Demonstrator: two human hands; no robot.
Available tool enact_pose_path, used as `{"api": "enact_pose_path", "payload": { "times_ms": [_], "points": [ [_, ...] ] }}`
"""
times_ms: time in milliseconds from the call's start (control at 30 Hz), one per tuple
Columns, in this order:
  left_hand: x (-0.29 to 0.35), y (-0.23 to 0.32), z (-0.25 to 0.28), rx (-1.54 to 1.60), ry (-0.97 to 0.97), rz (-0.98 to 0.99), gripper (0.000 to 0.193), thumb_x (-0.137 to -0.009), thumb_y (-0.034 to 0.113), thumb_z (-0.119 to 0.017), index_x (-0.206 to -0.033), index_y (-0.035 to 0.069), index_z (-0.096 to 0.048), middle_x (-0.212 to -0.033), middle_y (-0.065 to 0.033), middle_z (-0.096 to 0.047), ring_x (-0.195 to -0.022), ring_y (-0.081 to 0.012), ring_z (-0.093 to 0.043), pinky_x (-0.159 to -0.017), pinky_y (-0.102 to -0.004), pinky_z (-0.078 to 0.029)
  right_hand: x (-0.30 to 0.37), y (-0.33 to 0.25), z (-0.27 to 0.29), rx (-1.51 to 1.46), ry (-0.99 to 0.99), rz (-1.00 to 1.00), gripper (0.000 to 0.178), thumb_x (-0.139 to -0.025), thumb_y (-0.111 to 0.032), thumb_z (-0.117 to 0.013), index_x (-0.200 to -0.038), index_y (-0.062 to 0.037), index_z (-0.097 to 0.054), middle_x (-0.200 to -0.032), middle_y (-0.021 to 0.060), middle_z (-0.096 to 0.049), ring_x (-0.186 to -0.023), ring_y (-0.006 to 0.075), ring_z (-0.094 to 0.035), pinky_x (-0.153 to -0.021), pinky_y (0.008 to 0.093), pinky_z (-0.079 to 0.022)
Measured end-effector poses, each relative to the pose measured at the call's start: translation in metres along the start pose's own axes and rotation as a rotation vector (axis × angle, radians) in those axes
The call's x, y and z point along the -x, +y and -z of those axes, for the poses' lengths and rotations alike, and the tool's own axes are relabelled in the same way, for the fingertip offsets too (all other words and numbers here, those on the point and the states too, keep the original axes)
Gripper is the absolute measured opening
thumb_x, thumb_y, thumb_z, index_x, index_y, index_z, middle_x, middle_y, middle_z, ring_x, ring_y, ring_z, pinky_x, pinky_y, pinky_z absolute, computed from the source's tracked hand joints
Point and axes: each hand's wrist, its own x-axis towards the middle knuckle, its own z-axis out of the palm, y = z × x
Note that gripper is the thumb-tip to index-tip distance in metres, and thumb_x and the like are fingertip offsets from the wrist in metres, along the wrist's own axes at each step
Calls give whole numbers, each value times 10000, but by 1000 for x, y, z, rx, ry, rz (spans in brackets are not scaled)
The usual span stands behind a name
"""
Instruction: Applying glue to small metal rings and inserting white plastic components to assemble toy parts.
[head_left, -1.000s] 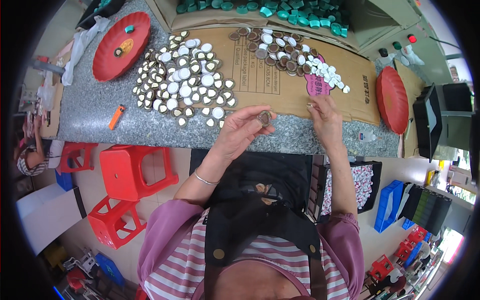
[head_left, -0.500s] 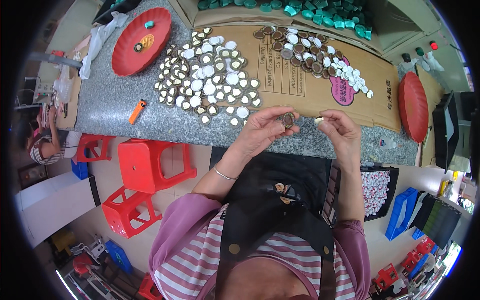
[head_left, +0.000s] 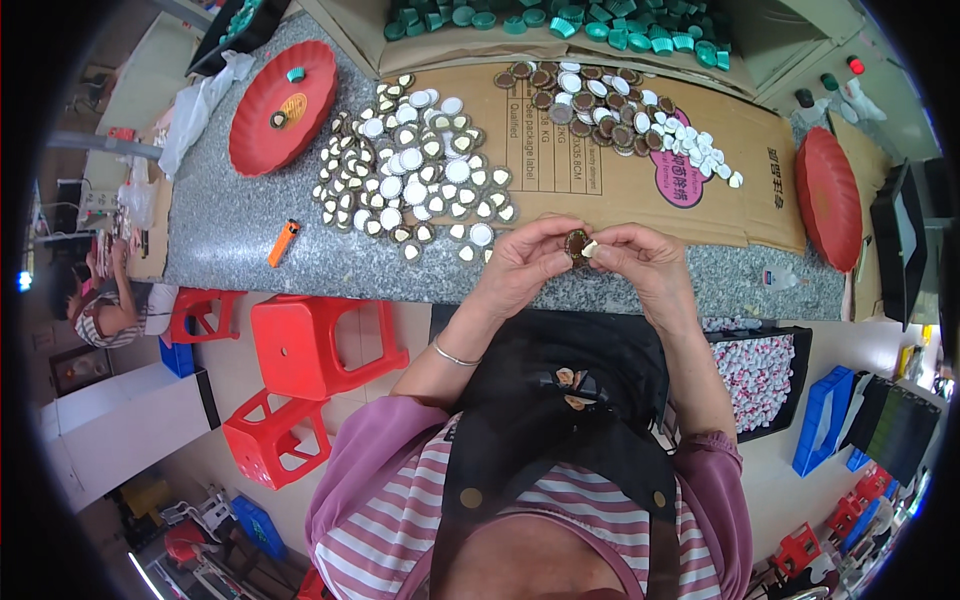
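Left hand [head_left: 522,270] pinches the brown disc [head_left: 575,243], tilted; right hand [head_left: 648,266] grips the pale piece [head_left: 590,249] at its right rim. Both hover inside the counter's [head_left: 385,272] near edge.

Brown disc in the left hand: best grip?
Likely the rim, from the left, as the left hand has it: the brown disc is round, its face open to view, and the right hand holds a pale piece at its right side.

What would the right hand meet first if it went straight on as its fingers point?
Probably the dark round piece held in the left hand. The right hand pinches a small pale piece beside it; depth is unclear, they may already touch.
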Motion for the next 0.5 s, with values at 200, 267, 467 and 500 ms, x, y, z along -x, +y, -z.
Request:
{"api": "enact_pose_path", "payload": {
  "times_ms": [200,267,467,500],
  "points": [
    [-1,-4,0,-78,-10,-20,348,-804,-42,-581,-1145,2,-527,-1103,-61,-504,-1027,-149,-520,-900,-274,-427,0,1,1,22,-4,-2,123,-796,-27,-633,-907,25,-634,-815,66,-644,-760,110,-613,-721,235,-506],
    [-1,-3,-2,-109,-2,-21,353,-800,-46,-586,-1145,0,-525,-1101,-59,-498,-1018,-145,-519,-891,-269,-427,0,1,1,25,-5,1,123,-795,-29,-635,-905,26,-634,-815,68,-644,-761,111,-614,-722,237,-505],
    [1,-3,-2,-118,-4,-31,355,-800,-46,-588,-1147,0,-525,-1104,-56,-493,-1012,-139,-517,-883,-262,-426,0,2,1,47,-8,0,128,-792,-35,-641,-906,23,-635,-811,68,-646,-755,108,-611,-713,234,-504],
    [1,-4,-2,-118,-4,-30,355,-800,-46,-588,-1147,0,-525,-1104,-56,-493,-1012,-139,-517,-883,-262,-426,0,2,1,50,-9,2,127,-792,-36,-641,-905,21,-636,-811,66,-646,-754,107,-611,-711,232,-503]
  ]
}}
